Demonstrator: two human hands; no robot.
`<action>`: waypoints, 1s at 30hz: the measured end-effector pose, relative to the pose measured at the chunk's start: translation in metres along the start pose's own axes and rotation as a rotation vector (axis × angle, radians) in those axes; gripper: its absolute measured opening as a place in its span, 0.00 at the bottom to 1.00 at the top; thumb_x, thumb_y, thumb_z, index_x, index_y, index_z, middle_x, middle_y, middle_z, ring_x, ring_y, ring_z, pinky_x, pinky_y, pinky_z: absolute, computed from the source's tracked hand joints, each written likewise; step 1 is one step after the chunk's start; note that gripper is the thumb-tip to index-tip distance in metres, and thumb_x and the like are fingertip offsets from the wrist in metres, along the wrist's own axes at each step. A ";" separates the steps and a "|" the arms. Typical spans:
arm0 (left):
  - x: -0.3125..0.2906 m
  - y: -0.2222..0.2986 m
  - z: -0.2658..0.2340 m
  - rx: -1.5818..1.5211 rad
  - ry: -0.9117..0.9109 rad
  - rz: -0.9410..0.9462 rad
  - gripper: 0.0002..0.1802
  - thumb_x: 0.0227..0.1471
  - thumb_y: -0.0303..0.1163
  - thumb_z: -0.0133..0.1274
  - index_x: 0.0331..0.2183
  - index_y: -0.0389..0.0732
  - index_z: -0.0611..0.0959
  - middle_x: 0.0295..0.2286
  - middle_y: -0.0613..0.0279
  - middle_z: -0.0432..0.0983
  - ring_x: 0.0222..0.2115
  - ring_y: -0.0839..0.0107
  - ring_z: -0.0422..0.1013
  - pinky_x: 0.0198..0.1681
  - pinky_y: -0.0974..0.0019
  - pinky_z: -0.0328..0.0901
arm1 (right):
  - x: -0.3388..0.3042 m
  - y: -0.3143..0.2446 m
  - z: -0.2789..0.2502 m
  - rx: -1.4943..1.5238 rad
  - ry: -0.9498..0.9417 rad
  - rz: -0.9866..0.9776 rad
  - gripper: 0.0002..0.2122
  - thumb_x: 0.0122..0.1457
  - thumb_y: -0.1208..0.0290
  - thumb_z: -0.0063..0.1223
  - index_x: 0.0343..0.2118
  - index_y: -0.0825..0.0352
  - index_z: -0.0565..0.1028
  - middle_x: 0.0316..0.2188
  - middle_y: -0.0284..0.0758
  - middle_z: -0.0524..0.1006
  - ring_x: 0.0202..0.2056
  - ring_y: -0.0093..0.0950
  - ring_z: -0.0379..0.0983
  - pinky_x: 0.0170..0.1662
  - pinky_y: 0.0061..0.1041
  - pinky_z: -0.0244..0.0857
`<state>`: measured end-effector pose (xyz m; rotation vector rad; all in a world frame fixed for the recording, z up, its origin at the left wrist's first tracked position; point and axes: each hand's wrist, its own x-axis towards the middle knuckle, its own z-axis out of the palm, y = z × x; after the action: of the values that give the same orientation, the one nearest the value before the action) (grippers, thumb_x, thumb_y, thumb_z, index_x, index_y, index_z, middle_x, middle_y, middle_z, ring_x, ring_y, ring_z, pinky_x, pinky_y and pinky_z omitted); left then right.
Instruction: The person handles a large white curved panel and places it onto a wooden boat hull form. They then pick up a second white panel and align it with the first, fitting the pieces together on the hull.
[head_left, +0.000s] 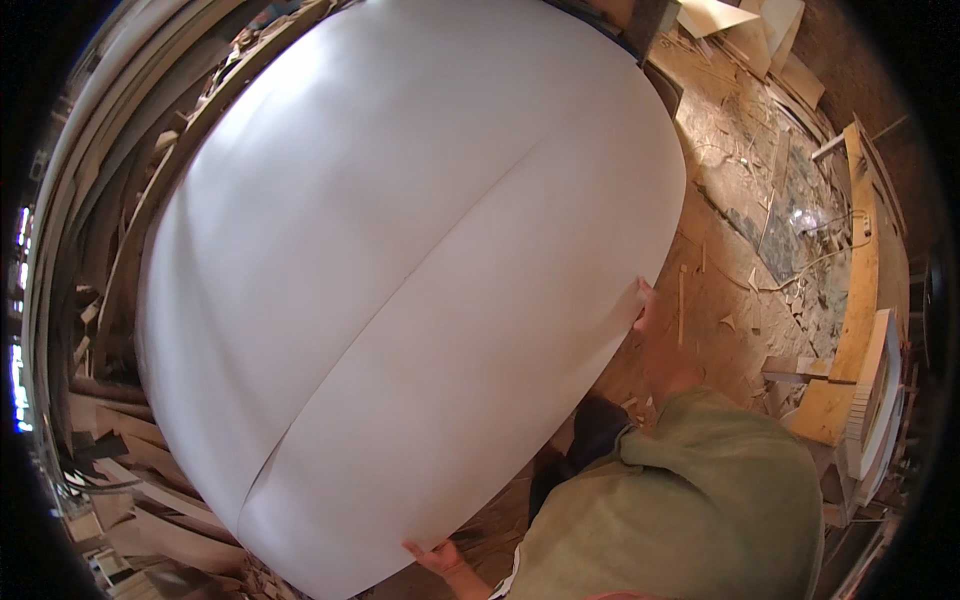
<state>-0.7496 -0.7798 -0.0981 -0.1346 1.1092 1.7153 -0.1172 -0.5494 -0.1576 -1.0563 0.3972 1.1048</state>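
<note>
Two large smooth white sheets point(290, 230) fill the middle of the view, side by side or slightly overlapping along a long slanting line. Close to its lower left end that line opens into a narrow dark gap. Both my hands are on the outer edge of the nearer white sheet point(480, 370). My left hand point(438, 557) grips the edge near the bottom, with a finger or thumb over the top face. Farther up the same edge, my right hand point(645, 308) is closed on it, its other fingers hidden underneath. Green sleeves cover my upper arms.
Long boards point(130, 160) are stacked along the left side. Offcuts point(165, 500) lie piled at the lower left. Wood scraps and a cable litter the floor point(740, 250) at right. Beyond stands a yellowish wooden beam point(862, 260). Broken panels point(755, 30) lean at the upper right.
</note>
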 end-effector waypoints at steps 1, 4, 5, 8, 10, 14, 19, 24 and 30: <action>0.000 0.001 -0.002 0.004 0.056 0.003 0.32 0.56 0.51 0.53 0.53 0.39 0.70 0.50 0.59 0.70 0.49 0.62 0.67 0.54 0.58 0.63 | 0.007 -0.022 -0.004 0.101 -0.058 0.021 0.31 0.53 0.55 0.61 0.55 0.69 0.65 0.52 0.40 0.69 0.53 0.38 0.65 0.56 0.37 0.60; 0.004 0.004 -0.013 0.010 0.040 -0.006 0.32 0.56 0.50 0.53 0.54 0.39 0.69 0.52 0.59 0.69 0.50 0.61 0.66 0.54 0.57 0.63 | 0.023 -0.086 -0.011 0.114 -0.176 0.037 0.31 0.52 0.57 0.63 0.55 0.69 0.65 0.50 0.40 0.71 0.51 0.37 0.67 0.56 0.37 0.61; 0.006 0.005 -0.017 0.003 0.054 0.002 0.33 0.56 0.50 0.52 0.55 0.38 0.69 0.52 0.59 0.69 0.50 0.61 0.66 0.54 0.57 0.62 | 0.030 -0.103 -0.011 0.047 -0.151 0.028 0.31 0.52 0.58 0.63 0.55 0.69 0.65 0.49 0.40 0.71 0.50 0.37 0.67 0.56 0.38 0.61; 0.010 0.008 -0.026 0.030 0.078 0.002 0.31 0.57 0.50 0.50 0.54 0.38 0.70 0.51 0.57 0.70 0.50 0.59 0.66 0.56 0.54 0.60 | 0.053 -0.130 -0.009 -0.321 -0.009 0.003 0.31 0.51 0.59 0.64 0.55 0.70 0.65 0.48 0.40 0.72 0.48 0.37 0.68 0.55 0.37 0.61; 0.010 0.012 -0.025 0.049 0.167 -0.004 0.29 0.58 0.49 0.48 0.53 0.38 0.71 0.51 0.56 0.70 0.50 0.57 0.66 0.56 0.52 0.59 | 0.061 -0.137 -0.014 -0.435 0.029 -0.108 0.31 0.51 0.60 0.64 0.54 0.70 0.65 0.47 0.39 0.73 0.48 0.37 0.69 0.55 0.36 0.61; 0.006 0.014 -0.006 0.677 0.006 0.216 0.32 0.58 0.50 0.48 0.56 0.39 0.67 0.54 0.57 0.67 0.53 0.56 0.63 0.57 0.48 0.58 | 0.064 -0.150 -0.024 -0.351 0.174 -0.427 0.28 0.52 0.62 0.63 0.53 0.70 0.67 0.47 0.39 0.72 0.48 0.36 0.68 0.54 0.36 0.62; -0.013 0.001 0.002 0.166 0.355 0.082 0.26 0.56 0.43 0.52 0.52 0.39 0.71 0.47 0.55 0.71 0.48 0.55 0.67 0.51 0.46 0.63 | 0.032 -0.169 0.003 -0.386 -0.015 -0.438 0.26 0.57 0.62 0.55 0.54 0.74 0.65 0.50 0.42 0.69 0.50 0.36 0.67 0.56 0.36 0.59; -0.010 -0.016 0.021 -0.090 0.337 0.140 0.25 0.55 0.41 0.55 0.52 0.40 0.71 0.47 0.59 0.71 0.49 0.59 0.66 0.54 0.52 0.61 | -0.024 -0.149 0.033 -0.477 -0.183 -0.232 0.24 0.63 0.63 0.47 0.55 0.78 0.63 0.53 0.46 0.67 0.52 0.36 0.65 0.58 0.36 0.56; -0.015 0.028 -0.007 -0.254 0.419 0.233 0.32 0.53 0.53 0.54 0.50 0.37 0.74 0.47 0.55 0.71 0.50 0.59 0.65 0.55 0.55 0.60 | -0.059 -0.100 0.036 -0.693 -0.237 -0.229 0.24 0.62 0.62 0.48 0.56 0.74 0.63 0.54 0.45 0.66 0.53 0.37 0.64 0.58 0.38 0.56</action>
<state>-0.7683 -0.7959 -0.0766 -0.5637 1.2378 2.0948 -0.0644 -0.5552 -0.0482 -1.5054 -0.3209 1.1678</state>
